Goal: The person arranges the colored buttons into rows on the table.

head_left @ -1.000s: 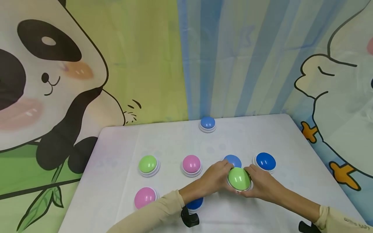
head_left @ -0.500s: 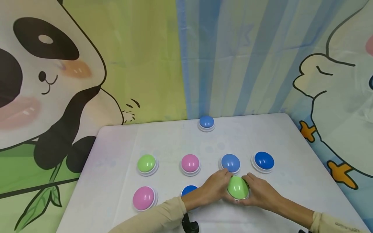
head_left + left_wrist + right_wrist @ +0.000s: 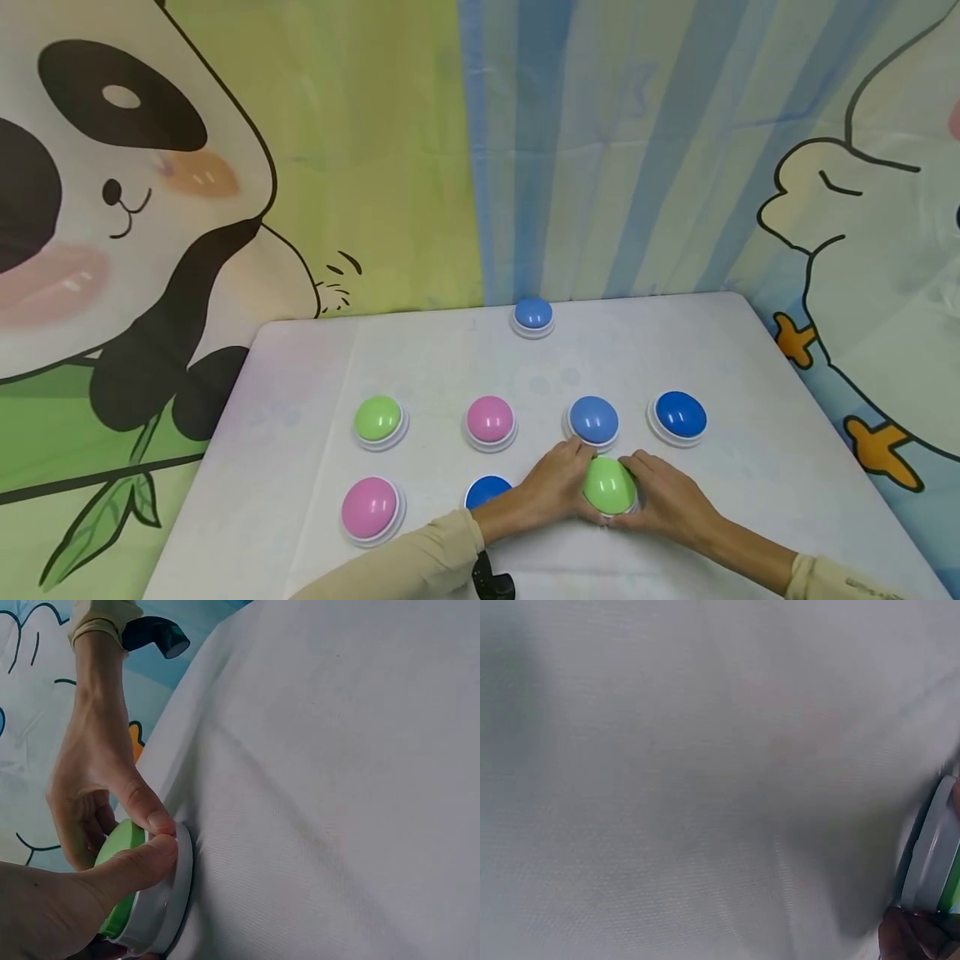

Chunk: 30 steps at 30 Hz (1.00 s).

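Between my two hands is a push button with a green dome (image 3: 609,486) and a white base. My left hand (image 3: 551,483) grips its left side and my right hand (image 3: 667,498) its right side. In the left wrist view both thumbs press the white base (image 3: 161,907), their tips nearly meeting, and the base looks level with the cloth. The right wrist view catches only the edge of that base (image 3: 928,851), with fingertips (image 3: 907,937) beside it. Just behind the held button sits a light blue button (image 3: 593,419).
On the white table (image 3: 420,358) stand a dark blue button (image 3: 680,414), a pink button (image 3: 490,419), a green button (image 3: 378,418) and a larger pink button (image 3: 371,508). Another dark blue button (image 3: 486,490) is partly behind my left forearm. A blue button (image 3: 533,313) stands at the back edge.
Both hands have brought the green button toward me and down, away from the light blue button, which is now mostly uncovered. In the last half second they have barely moved.
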Each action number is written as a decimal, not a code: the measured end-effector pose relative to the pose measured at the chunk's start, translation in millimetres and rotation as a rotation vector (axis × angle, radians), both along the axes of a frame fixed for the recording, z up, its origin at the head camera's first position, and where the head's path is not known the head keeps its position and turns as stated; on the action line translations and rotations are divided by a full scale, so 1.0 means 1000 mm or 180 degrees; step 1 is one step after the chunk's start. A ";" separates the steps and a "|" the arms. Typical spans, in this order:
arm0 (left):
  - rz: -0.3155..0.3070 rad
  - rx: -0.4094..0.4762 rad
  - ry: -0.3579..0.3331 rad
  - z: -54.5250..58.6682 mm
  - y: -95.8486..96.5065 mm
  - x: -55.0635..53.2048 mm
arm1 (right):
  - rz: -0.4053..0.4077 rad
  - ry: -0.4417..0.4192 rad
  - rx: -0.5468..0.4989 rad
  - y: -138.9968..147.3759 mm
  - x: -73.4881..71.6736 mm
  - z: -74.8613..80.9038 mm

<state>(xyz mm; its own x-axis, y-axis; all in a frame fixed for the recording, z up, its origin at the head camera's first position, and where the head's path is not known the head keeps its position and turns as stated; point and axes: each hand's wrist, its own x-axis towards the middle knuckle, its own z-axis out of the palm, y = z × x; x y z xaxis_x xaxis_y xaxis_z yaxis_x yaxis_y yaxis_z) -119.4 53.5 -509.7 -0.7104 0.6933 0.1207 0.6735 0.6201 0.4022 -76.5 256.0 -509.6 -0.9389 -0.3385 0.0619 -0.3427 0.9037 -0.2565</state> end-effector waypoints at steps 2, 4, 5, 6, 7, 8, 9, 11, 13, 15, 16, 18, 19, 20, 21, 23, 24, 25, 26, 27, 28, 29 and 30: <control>0.0014 -0.0018 0.0053 -0.001 0.000 0.001 | 0.0002 0.0010 0.0016 0.000 0.001 -0.001; 0.0019 -0.0035 0.0097 -0.001 0.000 0.002 | 0.0006 0.0022 0.0046 0.000 0.001 -0.002; 0.0018 -0.0043 0.0111 -0.001 0.000 0.003 | 0.0009 0.0022 0.0059 0.000 0.001 -0.002; 0.0019 -0.0049 0.0114 -0.001 0.000 0.003 | 0.0014 0.0010 0.0060 0.000 0.001 -0.001; 0.0020 -0.0056 0.0115 -0.001 0.000 0.003 | 0.0029 0.0001 0.0068 0.000 0.000 -0.001; 0.0019 -0.0062 0.0110 -0.001 0.000 0.003 | 0.0051 -0.0018 0.0070 -0.001 0.000 0.000; 0.0016 -0.0065 0.0100 0.000 0.001 0.003 | 0.0063 -0.0035 0.0085 -0.001 -0.001 0.001; 0.0014 -0.0074 0.0096 0.000 0.001 0.003 | 0.0106 -0.0053 0.0089 -0.001 -0.002 0.003; 0.0015 -0.0071 0.0098 0.001 0.001 0.003 | 0.0152 -0.0062 0.0087 -0.001 -0.002 0.004; 0.0019 -0.0059 0.0092 0.001 0.001 0.003 | 0.0174 -0.0057 0.0085 -0.001 -0.003 0.004; 0.0021 -0.0060 0.0100 0.001 0.001 0.003 | 0.0181 -0.0049 0.0078 -0.002 -0.003 0.005; 0.0028 -0.0047 0.0092 0.001 0.001 0.002 | 0.0193 -0.0033 0.0066 -0.002 -0.004 0.005; 0.0033 -0.0042 0.0087 0.001 0.001 0.002 | 0.0195 -0.0029 0.0061 -0.002 -0.004 0.005; 0.0040 -0.0038 0.0080 0.001 0.001 0.002 | 0.0195 -0.0024 0.0061 -0.002 -0.004 0.006; 0.0046 -0.0040 0.0080 0.001 0.001 0.002 | 0.0193 -0.0026 0.0052 -0.003 -0.004 0.006; 0.0052 -0.0033 0.0061 0.000 0.001 0.002 | 0.0188 -0.0050 0.0060 -0.003 -0.004 0.007; 0.0055 -0.0030 0.0053 0.000 0.001 0.002 | 0.0186 -0.0062 0.0067 -0.003 -0.004 0.007; 0.0056 -0.0029 0.0054 0.000 0.001 0.002 | 0.0180 -0.0083 0.0077 -0.004 -0.005 0.008; 0.0055 -0.0031 0.0054 0.000 0.001 0.002 | 0.0177 -0.0091 0.0090 -0.004 -0.005 0.008; 0.0052 -0.0029 0.0053 0.000 0.001 0.002 | 0.0180 -0.0099 0.0093 -0.004 -0.005 0.009; 0.0044 -0.0031 0.0057 0.000 0.001 0.003 | 0.0188 -0.0102 0.0108 -0.004 -0.005 0.009; 0.0037 -0.0036 0.0067 0.000 0.001 0.002 | 0.0205 -0.0086 0.0102 -0.004 -0.005 0.009; 0.0029 -0.0037 0.0072 0.000 0.001 0.002 | 0.0225 -0.0068 0.0111 -0.005 -0.006 0.010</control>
